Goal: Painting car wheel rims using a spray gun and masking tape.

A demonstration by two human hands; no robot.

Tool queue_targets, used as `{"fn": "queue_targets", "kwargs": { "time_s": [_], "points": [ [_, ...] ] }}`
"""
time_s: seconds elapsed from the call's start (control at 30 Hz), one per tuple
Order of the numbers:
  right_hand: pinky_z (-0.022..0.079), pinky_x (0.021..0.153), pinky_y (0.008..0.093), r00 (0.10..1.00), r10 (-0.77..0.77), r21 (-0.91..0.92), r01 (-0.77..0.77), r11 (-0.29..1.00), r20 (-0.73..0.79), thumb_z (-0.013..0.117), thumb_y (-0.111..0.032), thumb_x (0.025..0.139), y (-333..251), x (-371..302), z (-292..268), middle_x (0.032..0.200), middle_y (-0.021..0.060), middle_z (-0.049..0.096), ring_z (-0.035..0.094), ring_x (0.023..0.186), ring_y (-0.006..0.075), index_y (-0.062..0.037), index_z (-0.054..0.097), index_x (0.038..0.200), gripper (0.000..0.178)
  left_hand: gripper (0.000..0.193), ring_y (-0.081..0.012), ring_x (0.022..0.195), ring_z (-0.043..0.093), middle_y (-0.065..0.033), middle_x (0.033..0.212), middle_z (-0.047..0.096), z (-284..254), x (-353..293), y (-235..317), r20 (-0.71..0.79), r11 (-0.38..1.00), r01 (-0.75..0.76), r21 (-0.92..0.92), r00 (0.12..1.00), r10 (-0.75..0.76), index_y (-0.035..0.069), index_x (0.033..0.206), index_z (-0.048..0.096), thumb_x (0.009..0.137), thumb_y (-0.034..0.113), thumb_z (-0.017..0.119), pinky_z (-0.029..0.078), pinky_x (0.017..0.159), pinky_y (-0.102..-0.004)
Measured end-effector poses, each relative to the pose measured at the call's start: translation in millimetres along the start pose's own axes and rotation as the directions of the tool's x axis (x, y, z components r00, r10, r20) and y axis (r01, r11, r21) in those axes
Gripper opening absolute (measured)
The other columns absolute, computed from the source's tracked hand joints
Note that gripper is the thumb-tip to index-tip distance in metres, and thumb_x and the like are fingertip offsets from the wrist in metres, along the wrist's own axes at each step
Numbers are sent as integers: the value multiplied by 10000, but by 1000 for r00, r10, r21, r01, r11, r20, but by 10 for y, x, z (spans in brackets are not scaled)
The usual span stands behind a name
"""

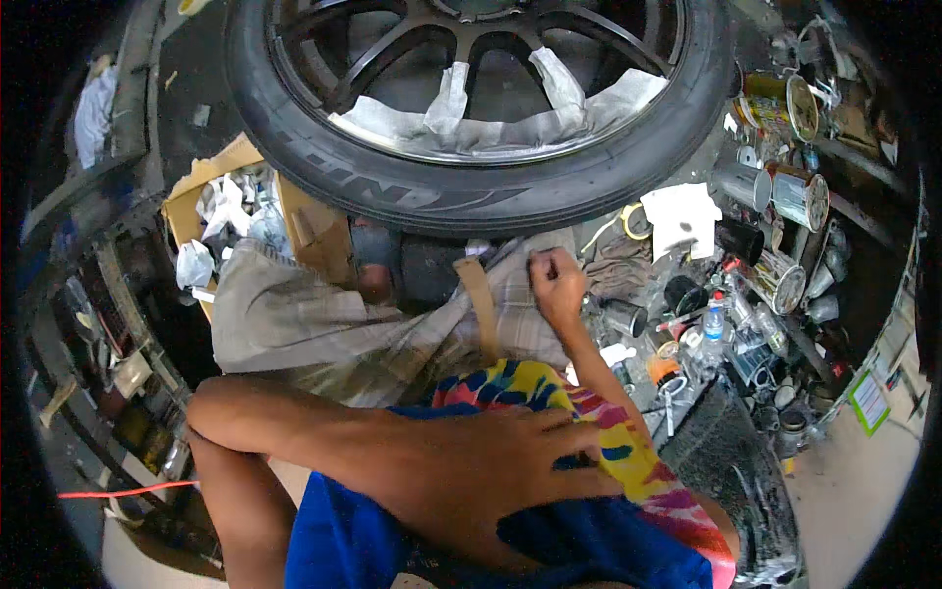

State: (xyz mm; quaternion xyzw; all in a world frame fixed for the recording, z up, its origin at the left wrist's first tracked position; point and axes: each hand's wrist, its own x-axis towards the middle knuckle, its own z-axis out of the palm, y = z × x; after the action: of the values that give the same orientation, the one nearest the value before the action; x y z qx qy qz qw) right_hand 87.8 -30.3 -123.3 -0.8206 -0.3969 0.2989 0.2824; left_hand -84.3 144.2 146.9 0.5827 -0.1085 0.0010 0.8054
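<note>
My left hand (540, 461) lies flat across the blue and multicoloured shirt (628, 432) over my belly, its fingers spread and nothing visible in them. My right hand (556, 282) rests by the plaid shorts (530, 324) near my right knee. Its fingers are curled closed, and I cannot make out whether anything is in them. A narrow tan strip (478, 302) sits over the shorts, left of that hand. Ahead stands a large black tire (471, 196) on a dark spoked wheel (481, 44). White masking paper (491, 130) covers the wheel's lower inner rim and wraps parts of two spokes.
An open cardboard box (319, 231) with crumpled paper stands left of the tire. To the right are several metal cans (800, 199), a plastic bottle (713, 322), a white sheet (679, 220) and a yellow tape roll (636, 222). Cluttered shelving (118, 304) lines the left.
</note>
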Motion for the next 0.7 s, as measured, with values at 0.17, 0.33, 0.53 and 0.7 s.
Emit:
{"fn": "queue_targets", "kwargs": {
  "time_s": [0.17, 0.33, 0.53, 0.7],
  "points": [
    [493, 668, 322, 967, 185, 30, -182, 983, -177, 620, -131, 1000, 643, 574, -879, 823, 74, 714, 623, 725, 134, 34, 710, 961, 191, 915, -456, 1300, 459, -273, 1438, 421, -120, 351, 137, 63, 983, 155, -100, 987, -150, 90, 1604, 270, 929, 579, 648, 414, 1088, -548],
    [502, 821, 357, 875, 128, -19, -155, 988, -467, 586, -277, 1051, 719, 2111, -1890, 937, 157, 726, 616, 837, 200, 61, 707, 1051, 359, 913, -443, 1323, 450, -282, 1453, 413, -180, 712, 424, -105, 973, 144, -178, 981, -165, 103, 1613, 258, 940, 601, 624, 375, 1119, -550],
    [459, 755, 383, 817, 38, 75, 6, 997, -575, 510, -408, 1070, -49, 3429, -2228, 761, 94, 648, 549, 739, 215, 58, 680, 901, 524, 888, -426, 1320, 447, -275, 1447, 412, -189, 1056, 680, -244, 979, 144, -141, 954, -175, 103, 1605, 277, 953, 607, 610, 380, 1110, -531],
    [467, 833, 431, 851, 139, 236, -18, 972, -506, 408, -423, 1090, -430, 3730, -1984, 840, 162, 684, 594, 790, 304, 43, 705, 892, 587, 863, -432, 1324, 458, -276, 1449, 421, -217, 1322, 807, -295, 972, 152, -180, 934, -201, 95, 1587, 302, 960, 605, 605, 388, 1108, -527]
  ]
}}
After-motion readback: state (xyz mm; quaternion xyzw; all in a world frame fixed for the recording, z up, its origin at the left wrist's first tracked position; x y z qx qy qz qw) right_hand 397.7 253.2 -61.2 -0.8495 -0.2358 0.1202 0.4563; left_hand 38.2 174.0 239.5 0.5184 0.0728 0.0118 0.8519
